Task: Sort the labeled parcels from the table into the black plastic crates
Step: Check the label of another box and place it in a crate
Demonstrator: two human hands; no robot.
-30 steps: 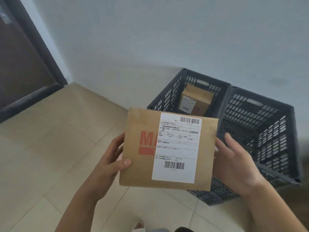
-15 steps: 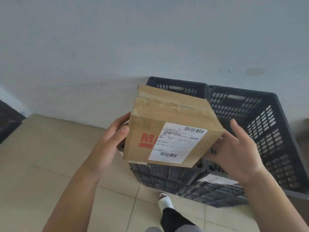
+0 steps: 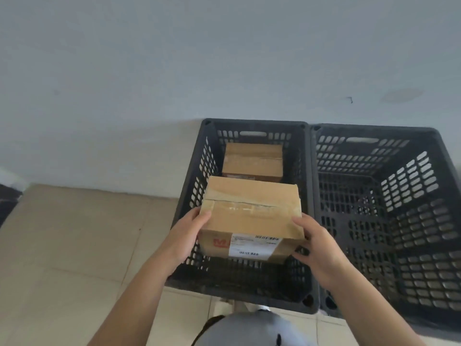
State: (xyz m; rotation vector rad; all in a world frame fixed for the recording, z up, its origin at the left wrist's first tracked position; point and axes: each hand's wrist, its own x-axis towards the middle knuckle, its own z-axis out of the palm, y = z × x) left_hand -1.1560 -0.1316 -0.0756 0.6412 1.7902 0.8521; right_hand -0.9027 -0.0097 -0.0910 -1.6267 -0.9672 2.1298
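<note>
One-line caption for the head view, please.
Both hands, left and right, lower a labeled box into the left crate beside another box.

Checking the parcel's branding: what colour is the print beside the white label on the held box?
Red lettering on the brown held box, seen in the head view.

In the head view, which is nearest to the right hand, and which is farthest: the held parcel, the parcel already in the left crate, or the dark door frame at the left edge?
From the right hand:
1. Held parcel: the hand grips its right side, over the left crate.
2. Parcel in the crate: beyond the held one, near the crate's far wall.
3. Dark door frame: far off at the left edge.
</note>
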